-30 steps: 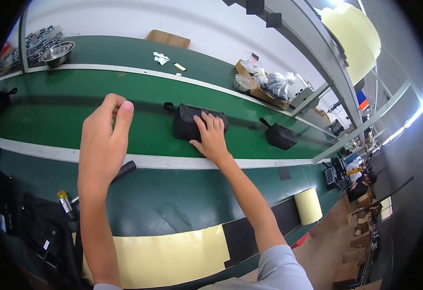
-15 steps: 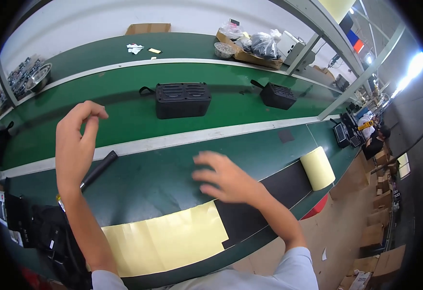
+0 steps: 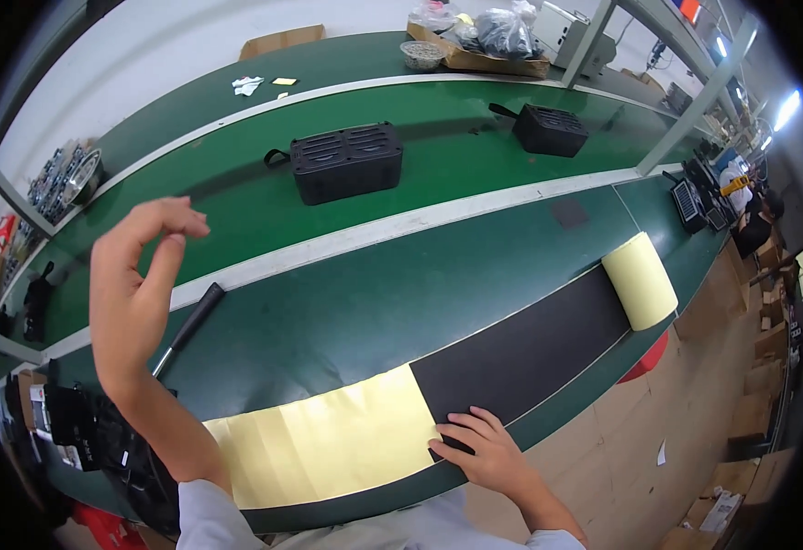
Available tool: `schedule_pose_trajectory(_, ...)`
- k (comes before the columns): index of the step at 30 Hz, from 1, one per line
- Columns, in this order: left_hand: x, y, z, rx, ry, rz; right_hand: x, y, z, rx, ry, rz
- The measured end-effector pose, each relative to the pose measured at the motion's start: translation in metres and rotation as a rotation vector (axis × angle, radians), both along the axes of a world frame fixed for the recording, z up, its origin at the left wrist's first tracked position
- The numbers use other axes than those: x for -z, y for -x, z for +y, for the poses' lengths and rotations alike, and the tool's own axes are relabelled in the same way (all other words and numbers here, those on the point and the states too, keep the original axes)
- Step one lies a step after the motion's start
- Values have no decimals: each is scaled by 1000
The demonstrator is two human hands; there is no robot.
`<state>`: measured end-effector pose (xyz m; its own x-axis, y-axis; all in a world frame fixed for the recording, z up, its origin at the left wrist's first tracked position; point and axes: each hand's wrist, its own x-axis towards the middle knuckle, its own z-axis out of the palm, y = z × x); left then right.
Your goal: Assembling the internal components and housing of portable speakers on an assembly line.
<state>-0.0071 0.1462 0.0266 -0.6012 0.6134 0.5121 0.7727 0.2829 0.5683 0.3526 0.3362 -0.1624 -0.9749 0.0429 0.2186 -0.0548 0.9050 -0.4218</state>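
My left hand [image 3: 135, 298] is raised over the left side of the bench, its fingers curled in toward the thumb like a pinch. Anything between the fingertips is too small to make out. My right hand [image 3: 488, 454] lies with fingers spread at the near edge of a black strip [image 3: 530, 353], where it meets a pale yellow sheet [image 3: 328, 440]. The yellow sheet stretches left in front of me and is slightly creased. At its right end the black strip runs into a yellow-backed roll [image 3: 640, 282]. A black-handled tool [image 3: 190, 325] lies below my left hand.
Two black box speakers with strap loops, one nearer [image 3: 346, 165] and one farther right [image 3: 550, 130], stand on the green belt [image 3: 456, 137] beyond a pale rail [image 3: 346, 243]. A black bag [image 3: 131, 449] sits at left. A metal post [image 3: 695, 110] rises at right.
My right hand has come down from above the bench onto the near edge of the strip. The left hand stays raised, its fingertips nearer the thumb. The whole view has shifted somewhat.
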Motion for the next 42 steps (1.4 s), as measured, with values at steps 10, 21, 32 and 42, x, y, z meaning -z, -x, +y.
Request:
schedule_pose_trajectory(10, -47, -45, 1, 618, -68, 128, 4, 2, 5, 45, 317, 19)
schedule_pose_trajectory(21, -46, -53, -40, 1057, 326, 59, -45, 72, 164, 771, 831, 204)
schedule_pose_trajectory(32, -44, -69, -23, 1063, 394, 87, 44, 136, 373, 1297, -199, 230)
schedule_pose_trajectory(42, -46, -71, 0, 992, 447, 63, 47, 138, 369, 1200, -70, 274)
